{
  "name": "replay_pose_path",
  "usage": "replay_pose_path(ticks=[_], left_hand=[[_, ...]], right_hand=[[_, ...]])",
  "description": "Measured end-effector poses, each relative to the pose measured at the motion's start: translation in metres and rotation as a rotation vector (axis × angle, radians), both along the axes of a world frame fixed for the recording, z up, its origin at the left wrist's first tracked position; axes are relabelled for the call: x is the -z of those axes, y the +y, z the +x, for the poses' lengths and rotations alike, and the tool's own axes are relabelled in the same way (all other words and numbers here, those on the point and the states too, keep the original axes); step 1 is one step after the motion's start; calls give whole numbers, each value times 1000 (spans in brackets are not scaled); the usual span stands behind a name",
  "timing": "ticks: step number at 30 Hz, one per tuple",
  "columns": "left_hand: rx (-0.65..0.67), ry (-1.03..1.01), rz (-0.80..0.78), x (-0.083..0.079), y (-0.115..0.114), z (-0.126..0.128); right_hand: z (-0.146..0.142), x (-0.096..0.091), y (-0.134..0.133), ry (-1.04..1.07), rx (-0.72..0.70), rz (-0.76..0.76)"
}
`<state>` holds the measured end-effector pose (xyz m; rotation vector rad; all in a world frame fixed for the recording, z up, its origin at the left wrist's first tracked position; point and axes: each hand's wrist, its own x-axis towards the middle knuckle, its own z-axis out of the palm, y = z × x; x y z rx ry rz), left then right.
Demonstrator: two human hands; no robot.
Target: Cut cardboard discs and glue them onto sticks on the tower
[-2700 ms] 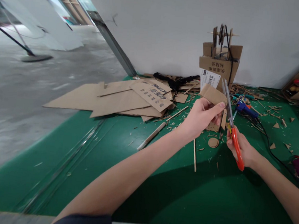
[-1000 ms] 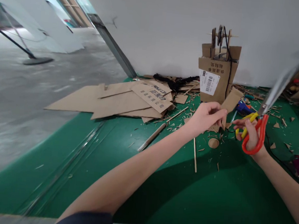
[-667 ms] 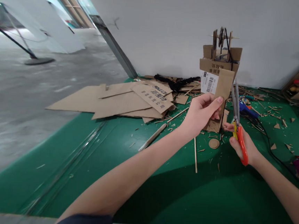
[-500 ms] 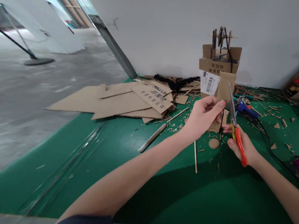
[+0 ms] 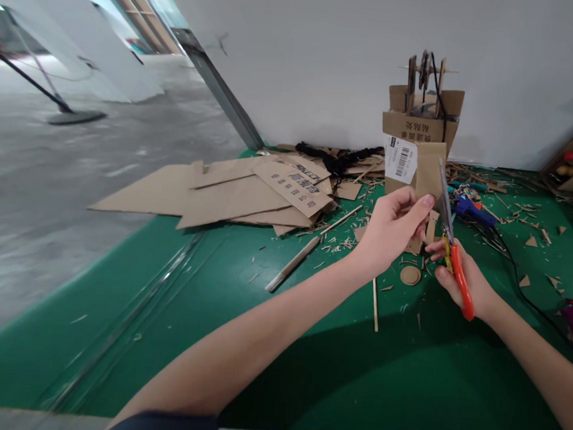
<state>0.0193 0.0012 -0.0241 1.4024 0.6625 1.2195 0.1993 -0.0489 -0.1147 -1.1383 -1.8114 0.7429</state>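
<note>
Head view: left hand (image 5: 390,231) pinches flat brown cardboard (image 5: 428,174), right hand (image 5: 465,287) grips orange-handled scissors (image 5: 452,251).

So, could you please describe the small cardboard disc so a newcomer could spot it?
On the green mat, look just below the gap between the left hand and the right hand holding scissors. The disc lies flat there beside a thin wooden stick. It is the only round piece among slivers and triangular scraps.
</note>
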Motion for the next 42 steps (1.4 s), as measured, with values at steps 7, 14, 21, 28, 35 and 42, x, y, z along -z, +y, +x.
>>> replay_pose_path(ticks=[7,14,21,28,35,42], left_hand=[[-7,-10,-24,1,-4,3],[-56,-20,-89,0,-6,4],[-40,-42,-186,-4,-9,5],[-56,-32,-168,-4,-9,5],[-53,-48,-185,-5,-10,5],[-66,7,-142,-5,-7,3]], right_hand=[[-1,1,1,-9,14,-43],[-3,-2,1,-6,18,-60],[-6,-6,-1,-3,47,-117],[-8,-4,-1,41,50,-109],[-8,-5,-1,47,57,-123],[-12,-10,-1,85,31,-86]])
